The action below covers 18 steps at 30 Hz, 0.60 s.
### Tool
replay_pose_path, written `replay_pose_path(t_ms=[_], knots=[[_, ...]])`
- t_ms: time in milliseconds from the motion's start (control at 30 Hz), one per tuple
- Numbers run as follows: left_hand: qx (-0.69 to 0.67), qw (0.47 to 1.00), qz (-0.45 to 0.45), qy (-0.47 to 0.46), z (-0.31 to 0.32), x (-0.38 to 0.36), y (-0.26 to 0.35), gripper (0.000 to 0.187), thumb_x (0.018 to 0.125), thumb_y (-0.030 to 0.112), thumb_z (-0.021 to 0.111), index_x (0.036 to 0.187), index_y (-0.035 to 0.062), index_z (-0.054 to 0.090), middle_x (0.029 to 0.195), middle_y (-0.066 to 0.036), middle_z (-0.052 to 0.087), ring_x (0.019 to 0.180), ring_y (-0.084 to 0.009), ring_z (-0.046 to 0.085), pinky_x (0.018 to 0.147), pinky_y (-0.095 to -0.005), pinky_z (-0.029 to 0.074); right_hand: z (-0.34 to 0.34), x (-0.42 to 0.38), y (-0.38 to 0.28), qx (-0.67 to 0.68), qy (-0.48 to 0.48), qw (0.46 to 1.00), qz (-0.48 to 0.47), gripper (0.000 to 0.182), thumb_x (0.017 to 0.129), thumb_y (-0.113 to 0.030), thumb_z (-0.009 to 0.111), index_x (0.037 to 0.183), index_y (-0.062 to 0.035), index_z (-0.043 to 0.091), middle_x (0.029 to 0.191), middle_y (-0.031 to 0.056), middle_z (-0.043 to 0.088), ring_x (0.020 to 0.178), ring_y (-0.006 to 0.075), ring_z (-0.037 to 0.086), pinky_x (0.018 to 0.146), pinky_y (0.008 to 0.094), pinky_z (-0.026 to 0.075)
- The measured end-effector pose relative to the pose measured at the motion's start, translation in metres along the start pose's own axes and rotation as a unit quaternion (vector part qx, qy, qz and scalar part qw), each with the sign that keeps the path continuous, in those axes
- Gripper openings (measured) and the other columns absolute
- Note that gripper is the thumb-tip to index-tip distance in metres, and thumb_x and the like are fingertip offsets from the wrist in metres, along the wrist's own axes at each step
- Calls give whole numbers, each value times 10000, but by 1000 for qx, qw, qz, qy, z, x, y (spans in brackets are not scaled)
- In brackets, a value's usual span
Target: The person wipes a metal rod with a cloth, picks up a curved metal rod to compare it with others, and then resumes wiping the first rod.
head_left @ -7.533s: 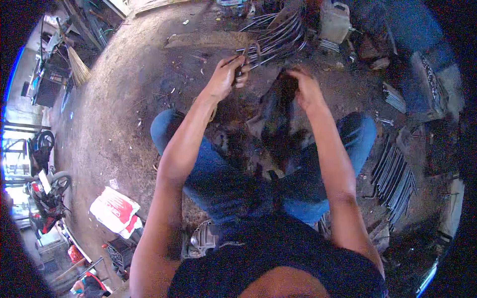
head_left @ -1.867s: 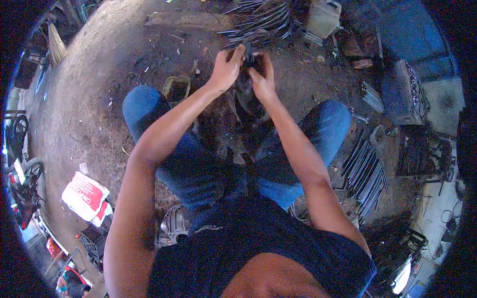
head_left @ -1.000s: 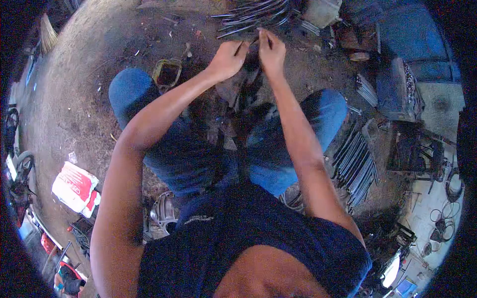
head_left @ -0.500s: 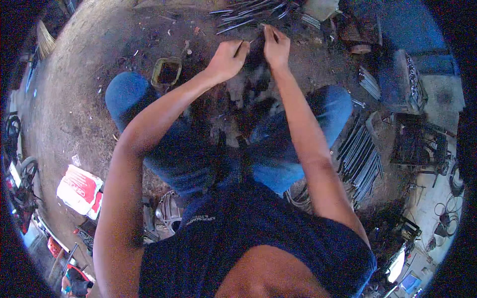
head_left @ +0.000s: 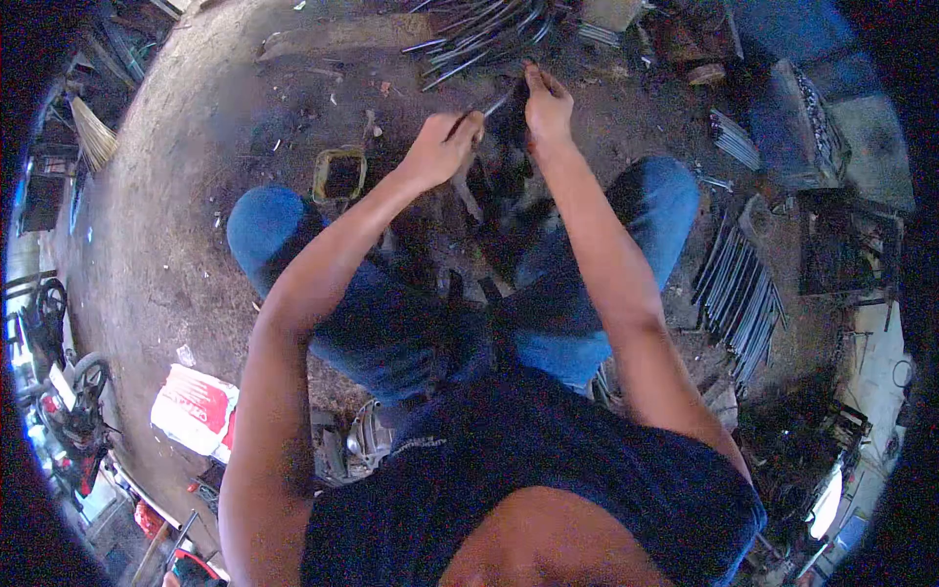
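My left hand (head_left: 445, 149) is closed in a fist around one end of a thin metal rod (head_left: 500, 104). The rod slants up and right toward my right hand (head_left: 548, 106), whose thumb and fingers are pinched together near its far end. Exactly what sits between those right fingertips is too small and dark to make out. Both hands are held out over the floor, beyond my bent knees. Just past them lies a loose pile of long metal rods (head_left: 479, 37).
A square yellowish container (head_left: 340, 174) with dark contents stands left of my hands. More rods (head_left: 738, 293) lie in a bundle by my right knee, with a wrench (head_left: 717, 183) above it. A red-and-white sack (head_left: 194, 409) and a cast metal housing (head_left: 367, 435) are lower left.
The view has shifted, so the surroundings sit slightly differently. My left hand has turned and come a little closer to me; more of the rod shows between the hands.
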<state>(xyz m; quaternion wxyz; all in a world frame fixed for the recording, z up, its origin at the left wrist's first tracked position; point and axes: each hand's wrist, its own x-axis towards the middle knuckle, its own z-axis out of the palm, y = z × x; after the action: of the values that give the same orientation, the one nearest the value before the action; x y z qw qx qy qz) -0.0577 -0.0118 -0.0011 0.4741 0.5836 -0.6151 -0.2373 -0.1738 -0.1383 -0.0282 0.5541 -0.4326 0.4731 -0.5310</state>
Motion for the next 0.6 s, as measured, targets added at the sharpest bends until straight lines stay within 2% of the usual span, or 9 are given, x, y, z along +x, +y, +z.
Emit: replay_pose_path(t_ms=[67, 100, 167, 267, 400, 433, 500, 567, 600], knots=[[-149, 967, -203, -33, -2, 10, 1, 304, 934, 201, 458, 774, -43, 541, 593, -178, 503, 521, -209, 480, 533, -374, 389, 7, -15, -8, -14, 12, 999, -46, 198, 863, -168, 629, 955, 3, 667, 940, 118, 676, 871, 221, 616, 840, 360, 461], [-143, 968, -203, -35, -3, 10, 2, 304, 934, 201, 458, 774, -43, 541, 593, -178, 503, 521, -209, 480, 533, -374, 389, 10, -25, -14, -80, -28, 986, -144, 189, 853, -146, 629, 964, 3, 662, 951, 148, 674, 876, 257, 630, 832, 364, 469], [13, 993, -87, 75, -1, 4, 5, 329, 946, 215, 436, 770, -42, 541, 605, -188, 533, 528, -262, 492, 553, -386, 394, 14, -54, -27, -143, -65, 959, -237, 184, 844, -123, 629, 974, 3, 658, 963, 179, 672, 882, 292, 645, 825, 368, 477], [-23, 988, 34, 150, -1, 11, 10, 350, 951, 220, 432, 749, -45, 539, 620, -214, 545, 545, -314, 516, 553, -402, 393, 14, -83, -44, -209, -140, 906, -340, 198, 877, -91, 564, 1035, -12, 654, 955, 210, 652, 892, 282, 652, 795, 326, 478], [59, 994, -67, 63, -8, 9, 17, 345, 945, 203, 452, 728, -51, 539, 639, -250, 530, 567, -369, 548, 535, -420, 387, 9, -41, -51, -194, -128, 919, -318, 202, 874, -113, 558, 993, 18, 654, 1002, 217, 641, 939, 341, 633, 813, 374, 500], [60, 995, -62, 58, -7, 7, 15, 345, 945, 203, 452, 728, -51, 539, 639, -250, 530, 567, -369, 548, 535, -420, 387, 10, -30, -57, -218, -100, 940, -242, 209, 879, -126, 552, 982, 20, 661, 998, 225, 639, 950, 341, 630, 828, 377, 496], [51, 996, -53, 51, -3, 3, 14, 298, 961, 206, 437, 801, -20, 546, 617, -148, 510, 555, -203, 460, 542, -390, 361, 10, -37, -46, -217, -76, 933, -278, 233, 884, -156, 559, 988, 28, 656, 985, 232, 639, 930, 346, 635, 818, 378, 498], [136, 986, 21, 90, -4, 4, 2, 293, 963, 194, 427, 802, -16, 554, 619, -148, 509, 564, -224, 488, 556, -398, 374, 8, -77, -40, -216, -166, 883, -383, 271, 896, -199, 557, 990, 38, 649, 961, 235, 640, 889, 353, 644, 790, 379, 504], [125, 986, 57, 98, -5, 5, -4, 294, 964, 191, 427, 797, -13, 556, 602, -137, 504, 549, -214, 492, 541, -390, 375, 9, -83, -41, -209, -181, 893, -354, 255, 897, -180, 553, 981, 41, 647, 949, 246, 636, 888, 367, 640, 785, 382, 504]])
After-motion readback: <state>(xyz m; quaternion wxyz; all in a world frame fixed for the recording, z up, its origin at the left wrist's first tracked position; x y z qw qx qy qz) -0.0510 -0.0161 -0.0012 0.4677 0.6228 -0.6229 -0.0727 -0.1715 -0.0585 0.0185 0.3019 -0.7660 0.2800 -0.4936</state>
